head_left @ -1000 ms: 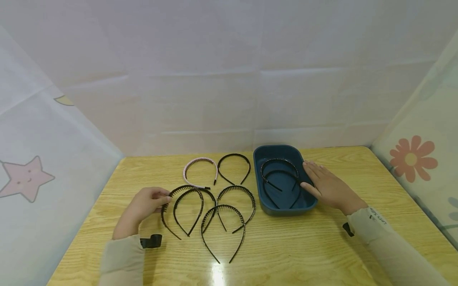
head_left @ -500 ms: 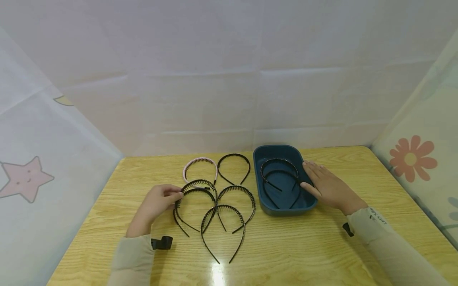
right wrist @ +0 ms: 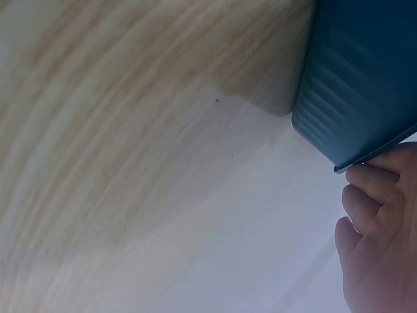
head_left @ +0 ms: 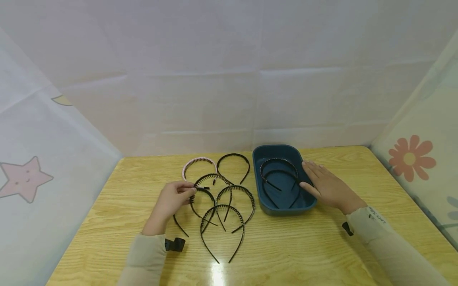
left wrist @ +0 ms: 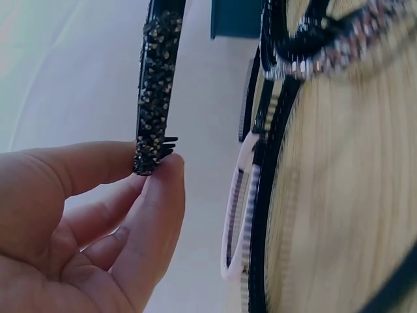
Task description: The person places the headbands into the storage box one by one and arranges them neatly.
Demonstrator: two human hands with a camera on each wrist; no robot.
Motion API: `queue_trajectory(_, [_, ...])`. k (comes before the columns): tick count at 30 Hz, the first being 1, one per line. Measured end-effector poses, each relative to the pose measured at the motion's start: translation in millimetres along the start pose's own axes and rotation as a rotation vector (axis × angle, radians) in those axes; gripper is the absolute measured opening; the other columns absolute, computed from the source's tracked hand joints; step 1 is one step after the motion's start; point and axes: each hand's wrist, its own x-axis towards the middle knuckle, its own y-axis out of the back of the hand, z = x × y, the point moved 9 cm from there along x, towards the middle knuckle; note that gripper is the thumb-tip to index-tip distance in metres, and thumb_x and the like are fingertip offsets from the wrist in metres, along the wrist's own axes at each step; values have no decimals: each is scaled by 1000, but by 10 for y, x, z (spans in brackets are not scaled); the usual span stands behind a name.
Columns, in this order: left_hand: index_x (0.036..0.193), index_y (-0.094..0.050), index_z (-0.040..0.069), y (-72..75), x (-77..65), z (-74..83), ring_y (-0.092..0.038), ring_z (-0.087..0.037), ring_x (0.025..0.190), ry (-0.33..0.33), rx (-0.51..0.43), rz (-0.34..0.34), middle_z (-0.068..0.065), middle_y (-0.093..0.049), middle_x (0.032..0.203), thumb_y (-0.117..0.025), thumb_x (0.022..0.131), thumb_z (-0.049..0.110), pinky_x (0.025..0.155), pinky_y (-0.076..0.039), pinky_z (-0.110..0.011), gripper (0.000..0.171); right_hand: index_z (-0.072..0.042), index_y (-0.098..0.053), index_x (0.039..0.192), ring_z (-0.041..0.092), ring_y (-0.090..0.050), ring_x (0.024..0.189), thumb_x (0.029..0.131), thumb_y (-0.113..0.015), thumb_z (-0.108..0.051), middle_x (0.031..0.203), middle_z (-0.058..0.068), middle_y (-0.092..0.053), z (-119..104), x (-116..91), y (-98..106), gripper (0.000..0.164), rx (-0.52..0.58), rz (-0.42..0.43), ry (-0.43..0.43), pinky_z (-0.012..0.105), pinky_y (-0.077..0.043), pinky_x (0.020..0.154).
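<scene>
My left hand [head_left: 175,198] pinches a black toothed headband [head_left: 214,175] between thumb and fingertips. Dark sparkly stones cover this headband [left wrist: 156,91] in the left wrist view. It is raised over several other black headbands [head_left: 223,206], which overlap on the table. A pink headband [head_left: 200,159] lies behind them, partly covered by the held one. My right hand [head_left: 327,188] rests on the right rim of a blue plastic bin [head_left: 286,212], fingers straight and thumb over the edge. Two dark headbands [head_left: 279,159] lie inside the bin.
A plain black headband [head_left: 234,154] lies at the back, just left of the bin. The wooden table [head_left: 286,254] ends at a pale cloth backdrop [head_left: 200,99]. Printed cloth walls stand on both sides.
The left hand has carried the pinched headband rightward and slightly away, from the left edge of the group to over its middle. The right hand and bin have stayed in place.
</scene>
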Motion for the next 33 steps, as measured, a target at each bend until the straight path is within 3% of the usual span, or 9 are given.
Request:
queue_trajectory(12, [127, -67, -1, -236, 121, 303, -68, -31, 106, -30, -119, 3, -17, -68, 115, -67, 99, 16, 84, -62, -33, 33, 3, -18, 160, 42, -15, 152, 109, -39, -49, 166, 24, -17, 4, 10, -1, 76, -1, -5, -1, 53, -10, 125])
queue_trajectory(21, [125, -69, 3, -482, 144, 597, -69, -24, 100, -67, -199, 14, -13, -69, 111, -71, 97, 15, 81, -62, -33, 30, 4, -19, 159, 42, -16, 152, 109, -40, -48, 165, 25, -18, -8, 4, 0, 76, 5, -6, -3, 53, -10, 126])
queue_trajectory(26, [125, -69, 2, -627, 141, 781, -70, -26, 101, -104, -259, 28, -14, -69, 111, -71, 97, 13, 80, -62, -32, 30, 5, -19, 159, 43, -16, 152, 109, -41, -47, 165, 26, -18, -16, 2, 8, 76, 8, -4, -2, 53, -10, 125])
queue_trajectory(33, [123, -69, 0, -874, 152, 1011, -71, -27, 97, -172, -267, 23, -15, -69, 110, -71, 97, 14, 78, -63, -34, 29, 5, -20, 159, 43, -16, 152, 109, -44, -43, 165, 26, -18, -39, -7, 31, 74, 11, 2, -4, 53, -10, 126])
